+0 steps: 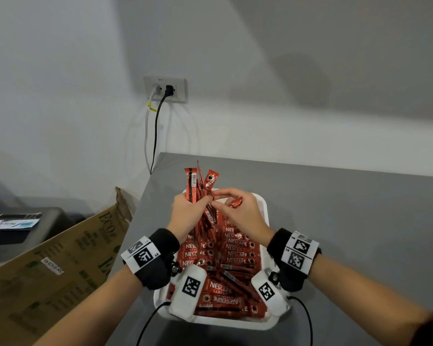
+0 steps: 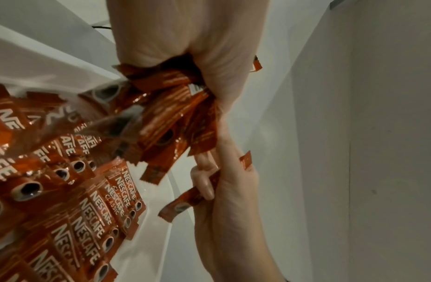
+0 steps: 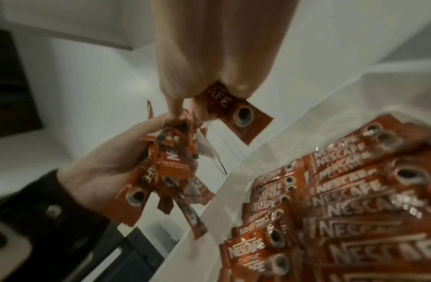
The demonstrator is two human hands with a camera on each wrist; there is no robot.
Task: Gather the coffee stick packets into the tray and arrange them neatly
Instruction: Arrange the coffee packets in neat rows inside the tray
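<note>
Left hand point(image 1: 188, 213) clenched round a splayed bundle of coffee stick packets point(image 1: 201, 186), I hold it upright above the far end of the white tray point(image 1: 265, 213) on the grey bench point(image 1: 348, 221). My right hand point(image 1: 238, 208) meets it from the side, thumb and forefinger picking at the bundle's middle while its other fingers curl round a single packet point(image 3: 236, 114), clearest from the right wrist. Below, rows of packets point(image 1: 231, 248) already lie side by side in the tray, labels up, with a looser pile at the near end. These sticks look light, thin and glossy, so I judge they will slide against each other and fan out if squeezed unevenly; the firmer hold is across the middle of the bundle, ends tapped level before laying down. A cardboard box point(image 1: 60, 265) leans at the bench's left edge, under a wall socket point(image 1: 166, 89).
</note>
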